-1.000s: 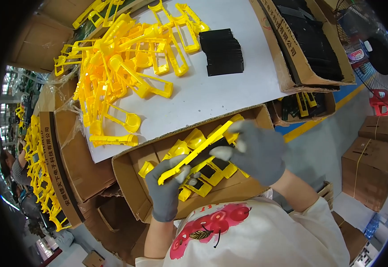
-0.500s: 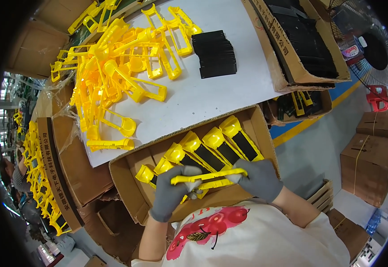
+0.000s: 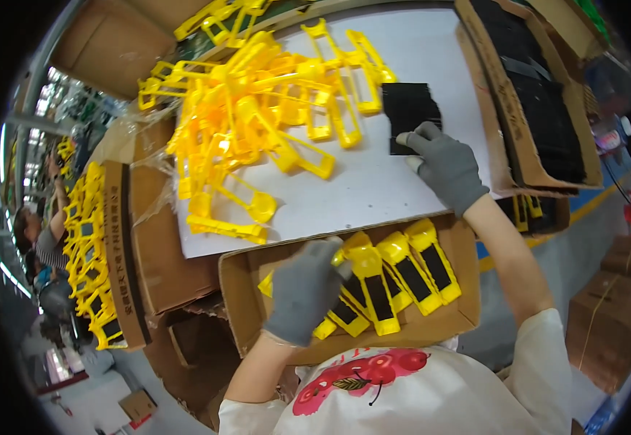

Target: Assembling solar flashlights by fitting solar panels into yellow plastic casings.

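Observation:
My left hand [image 3: 304, 290], in a grey glove with bare fingertips, is over the left part of a cardboard box [image 3: 467, 308]. Its fingers curl at the head of a yellow plastic frame [image 3: 361, 255] with a black strip in it; part of the grip is hidden. More yellow frames [image 3: 411, 279] with black strips lie side by side in the box. Up on the white table, my right hand [image 3: 446, 167], gloved alike, has its fingers bent and closed on the near edge of a stack of thin black strips [image 3: 410, 105].
A heap of yellow frames [image 3: 250, 109] covers the table's left part. An open carton of black strips [image 3: 536, 87] stands at the right. Filled yellow frames [image 3: 87, 246] sit in a box at the far left, with a person [image 3: 44, 235] beyond. Brown cartons [image 3: 612, 319] stand at the right.
My right hand has let go of the yellow frame and reached up to the black strips. My left hand has stayed at the box. The whole view has shifted.

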A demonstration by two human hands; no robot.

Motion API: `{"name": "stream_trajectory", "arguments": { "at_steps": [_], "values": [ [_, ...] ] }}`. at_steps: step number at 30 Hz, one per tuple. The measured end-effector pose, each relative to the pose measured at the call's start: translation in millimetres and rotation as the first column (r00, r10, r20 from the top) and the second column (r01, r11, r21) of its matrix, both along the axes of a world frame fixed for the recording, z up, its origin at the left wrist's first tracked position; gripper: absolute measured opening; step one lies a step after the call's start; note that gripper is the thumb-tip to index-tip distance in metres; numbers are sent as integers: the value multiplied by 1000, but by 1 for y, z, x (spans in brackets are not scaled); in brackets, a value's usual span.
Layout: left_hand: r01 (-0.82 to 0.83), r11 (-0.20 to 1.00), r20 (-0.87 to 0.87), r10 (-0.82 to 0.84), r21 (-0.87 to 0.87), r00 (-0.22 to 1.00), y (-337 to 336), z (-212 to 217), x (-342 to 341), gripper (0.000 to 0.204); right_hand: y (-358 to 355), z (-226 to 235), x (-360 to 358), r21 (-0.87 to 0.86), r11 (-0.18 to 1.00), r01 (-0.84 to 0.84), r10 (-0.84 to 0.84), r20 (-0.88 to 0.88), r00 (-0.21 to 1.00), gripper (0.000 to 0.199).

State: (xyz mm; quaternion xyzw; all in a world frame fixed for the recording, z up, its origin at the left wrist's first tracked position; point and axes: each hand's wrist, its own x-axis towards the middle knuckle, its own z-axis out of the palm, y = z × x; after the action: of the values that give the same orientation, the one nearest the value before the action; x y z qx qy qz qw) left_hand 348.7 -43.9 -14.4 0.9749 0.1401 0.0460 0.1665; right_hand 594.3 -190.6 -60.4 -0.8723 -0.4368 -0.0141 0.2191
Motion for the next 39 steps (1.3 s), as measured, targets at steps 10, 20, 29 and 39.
{"name": "stream_trajectory", "arguments": {
  "at_steps": [10, 20, 29, 39],
  "values": [
    [28, 991, -8, -27, 131, 1000, 155, -3, 10, 50, 22, 8, 21, -259, 957, -129, 113, -78, 991, 27],
    [427, 798, -174, -390, 425, 904, 154, 7, 39, 39, -12, 46, -8, 291, 944, 157, -59, -319, 946, 21],
    [-63, 381, 155, 514, -922, 844, 47, 61, 5, 25, -58, 79, -96, 431, 778, 457, 250, -880, 404, 19],
    [-165, -176, -224, 402, -970, 888, -12, 14, -22, 34, -46, 64, -130, 338, 933, 127, 143, -668, 730, 21]
  ]
}}
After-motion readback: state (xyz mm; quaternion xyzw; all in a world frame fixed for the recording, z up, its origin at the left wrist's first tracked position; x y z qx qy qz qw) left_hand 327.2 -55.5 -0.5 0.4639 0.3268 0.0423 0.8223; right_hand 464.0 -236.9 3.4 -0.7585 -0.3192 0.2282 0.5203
